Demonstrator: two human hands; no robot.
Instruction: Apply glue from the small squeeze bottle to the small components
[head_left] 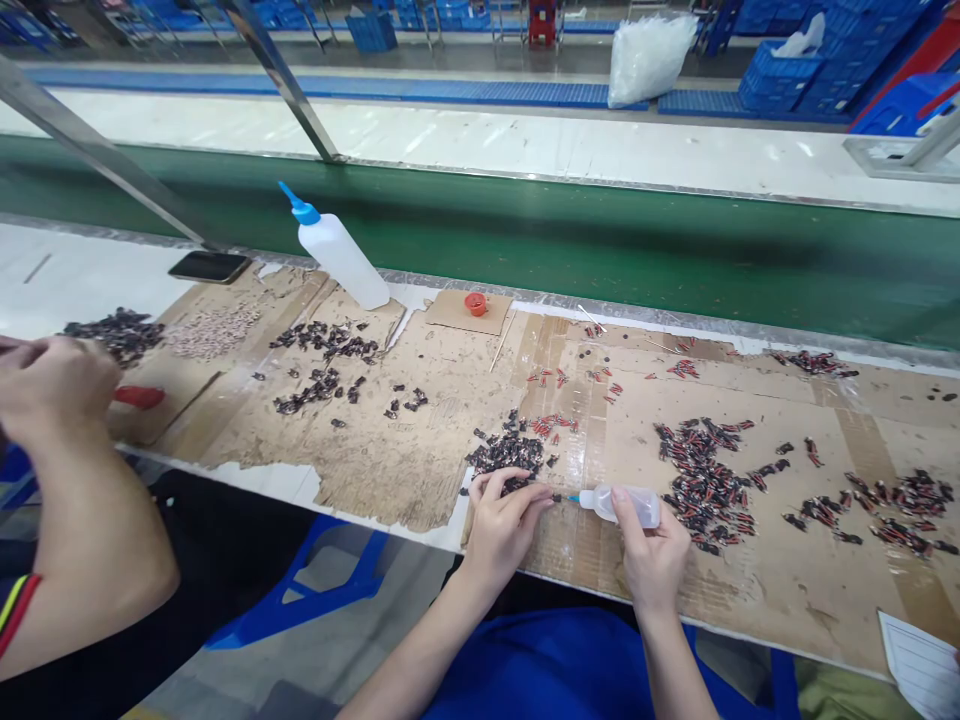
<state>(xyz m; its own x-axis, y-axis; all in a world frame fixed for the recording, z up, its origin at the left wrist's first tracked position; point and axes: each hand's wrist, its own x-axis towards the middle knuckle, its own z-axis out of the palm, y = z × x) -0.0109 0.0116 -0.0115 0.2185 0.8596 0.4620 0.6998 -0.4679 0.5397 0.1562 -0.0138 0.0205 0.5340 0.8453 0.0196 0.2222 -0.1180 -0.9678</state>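
Observation:
My right hand (654,555) is closed around a small clear squeeze bottle (600,500), held on its side with its thin blue tip pointing left. My left hand (504,525) pinches a tiny black part (556,497) between thumb and fingers, close to that tip; whether the two touch I cannot tell. Just behind my left hand lies a pile of small black parts (506,450). Small red pieces (553,425) are scattered beside it. To the right of my right hand is a heap of black-and-red parts (709,490).
At left, a co-worker's hand (56,385) is over the bench near a red object (139,397). A large white bottle (343,260) with a blue nozzle stands behind, near a red cap (475,303) on cardboard and a phone (210,266). A green conveyor belt (562,235) runs beyond.

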